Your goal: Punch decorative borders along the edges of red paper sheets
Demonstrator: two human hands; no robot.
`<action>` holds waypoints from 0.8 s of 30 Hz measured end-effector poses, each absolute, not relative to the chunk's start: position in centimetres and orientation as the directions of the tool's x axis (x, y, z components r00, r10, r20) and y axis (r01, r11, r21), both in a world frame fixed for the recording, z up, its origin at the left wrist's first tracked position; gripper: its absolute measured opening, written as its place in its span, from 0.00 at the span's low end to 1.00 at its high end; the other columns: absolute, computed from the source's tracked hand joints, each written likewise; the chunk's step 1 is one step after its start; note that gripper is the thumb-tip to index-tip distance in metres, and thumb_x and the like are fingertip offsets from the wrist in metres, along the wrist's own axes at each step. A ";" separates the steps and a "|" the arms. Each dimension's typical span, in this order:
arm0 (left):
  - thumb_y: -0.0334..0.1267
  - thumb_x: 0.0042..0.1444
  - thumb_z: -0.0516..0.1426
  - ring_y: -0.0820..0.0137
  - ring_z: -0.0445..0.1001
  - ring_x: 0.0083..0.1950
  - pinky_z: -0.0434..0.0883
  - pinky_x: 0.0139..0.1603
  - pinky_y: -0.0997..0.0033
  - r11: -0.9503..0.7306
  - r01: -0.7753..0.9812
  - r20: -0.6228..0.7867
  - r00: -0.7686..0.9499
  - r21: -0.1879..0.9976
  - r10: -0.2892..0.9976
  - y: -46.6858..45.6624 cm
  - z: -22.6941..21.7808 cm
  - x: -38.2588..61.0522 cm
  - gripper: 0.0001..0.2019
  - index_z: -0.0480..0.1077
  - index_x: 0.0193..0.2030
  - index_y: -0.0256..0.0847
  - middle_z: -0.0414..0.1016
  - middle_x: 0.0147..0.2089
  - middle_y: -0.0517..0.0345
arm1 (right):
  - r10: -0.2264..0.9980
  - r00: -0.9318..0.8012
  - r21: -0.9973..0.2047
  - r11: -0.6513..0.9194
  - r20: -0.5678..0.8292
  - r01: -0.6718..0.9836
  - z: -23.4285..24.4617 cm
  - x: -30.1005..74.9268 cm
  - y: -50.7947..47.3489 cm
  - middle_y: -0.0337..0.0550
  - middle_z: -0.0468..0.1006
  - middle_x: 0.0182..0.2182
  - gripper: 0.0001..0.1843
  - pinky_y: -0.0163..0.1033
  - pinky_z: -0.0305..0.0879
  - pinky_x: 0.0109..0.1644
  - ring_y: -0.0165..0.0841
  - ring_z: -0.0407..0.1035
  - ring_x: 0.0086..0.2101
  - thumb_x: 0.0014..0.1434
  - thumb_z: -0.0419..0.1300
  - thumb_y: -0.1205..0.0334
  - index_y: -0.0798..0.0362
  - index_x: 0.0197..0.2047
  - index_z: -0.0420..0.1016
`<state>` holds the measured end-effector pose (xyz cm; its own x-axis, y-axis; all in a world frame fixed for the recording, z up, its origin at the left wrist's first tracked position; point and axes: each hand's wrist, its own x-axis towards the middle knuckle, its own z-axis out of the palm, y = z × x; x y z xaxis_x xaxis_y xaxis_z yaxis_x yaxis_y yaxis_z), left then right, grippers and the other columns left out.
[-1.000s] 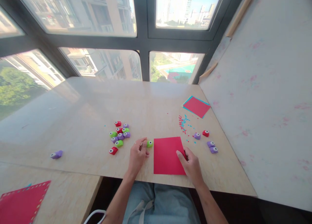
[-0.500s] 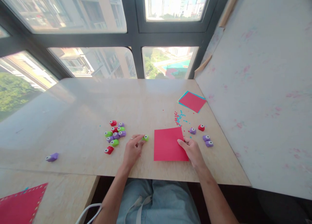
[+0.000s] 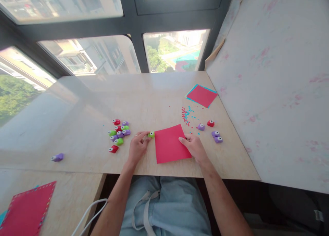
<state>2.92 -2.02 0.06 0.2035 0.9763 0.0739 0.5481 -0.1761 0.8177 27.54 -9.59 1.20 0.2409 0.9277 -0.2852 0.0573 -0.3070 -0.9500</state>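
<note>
A red paper square (image 3: 169,144) lies on the tabletop near the front edge. My right hand (image 3: 194,147) rests on its right side, fingers curled at the paper's edge, pinching it. My left hand (image 3: 137,146) lies just left of the sheet, its fingertips closed on a small green punch (image 3: 151,134) that sits against the paper's upper left corner.
A cluster of red, green and purple punches (image 3: 118,133) lies left of my hands, with a lone purple punch (image 3: 58,157) far left. More punches (image 3: 216,136) and confetti (image 3: 186,115) lie right. A red-on-blue paper stack (image 3: 202,95) sits by the wall; another red sheet (image 3: 25,208) lies on the lower table.
The view has tilted downward. The red sheet has turned slightly, its left corner now up against the green punch, and both hands stay on their things.
</note>
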 end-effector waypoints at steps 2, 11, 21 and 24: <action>0.42 0.59 0.56 0.81 0.63 0.17 0.62 0.18 0.77 -0.187 0.560 0.086 0.202 0.807 0.976 -2.1 0.0 2.9 0.13 0.76 0.47 0.42 0.77 0.48 0.53 | 0.924 0.245 -0.948 -0.315 -0.294 0.051 1.2 27.7 -9.8 0.46 0.84 0.31 0.18 0.40 0.72 0.31 0.42 0.77 0.32 0.53 0.63 0.48 0.55 0.36 0.81; 0.42 0.59 0.57 0.80 0.64 0.18 0.66 0.22 0.76 -0.204 0.582 0.110 0.193 0.787 0.975 -2.2 0.1 3.0 0.13 0.76 0.47 0.42 0.78 0.47 0.54 | 0.923 0.233 -0.947 -0.320 -0.305 0.028 0.9 27.7 -10.0 0.46 0.84 0.34 0.18 0.39 0.71 0.32 0.40 0.77 0.32 0.53 0.63 0.49 0.55 0.37 0.81; 0.41 0.58 0.57 0.80 0.65 0.18 0.64 0.21 0.77 -0.196 0.587 0.098 0.196 0.785 0.976 -2.2 0.2 3.0 0.13 0.76 0.47 0.41 0.78 0.47 0.54 | 0.926 0.234 -0.944 -0.321 -0.297 0.072 1.1 27.6 -10.9 0.45 0.84 0.35 0.18 0.39 0.71 0.33 0.41 0.78 0.34 0.55 0.61 0.50 0.55 0.40 0.82; 0.42 0.58 0.57 0.80 0.65 0.19 0.63 0.21 0.77 -0.191 0.596 0.090 0.196 0.780 0.977 -2.3 0.3 3.1 0.13 0.76 0.47 0.42 0.79 0.45 0.55 | 0.920 0.232 -0.941 -0.334 -0.314 0.052 1.3 27.6 -10.9 0.45 0.85 0.36 0.18 0.39 0.72 0.33 0.41 0.78 0.34 0.55 0.62 0.50 0.55 0.40 0.82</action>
<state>3.05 -2.29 0.27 0.1956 0.9766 0.0899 0.5962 -0.1912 0.7798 27.59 -10.94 1.30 0.2324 0.9204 -0.3143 0.0520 -0.3345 -0.9410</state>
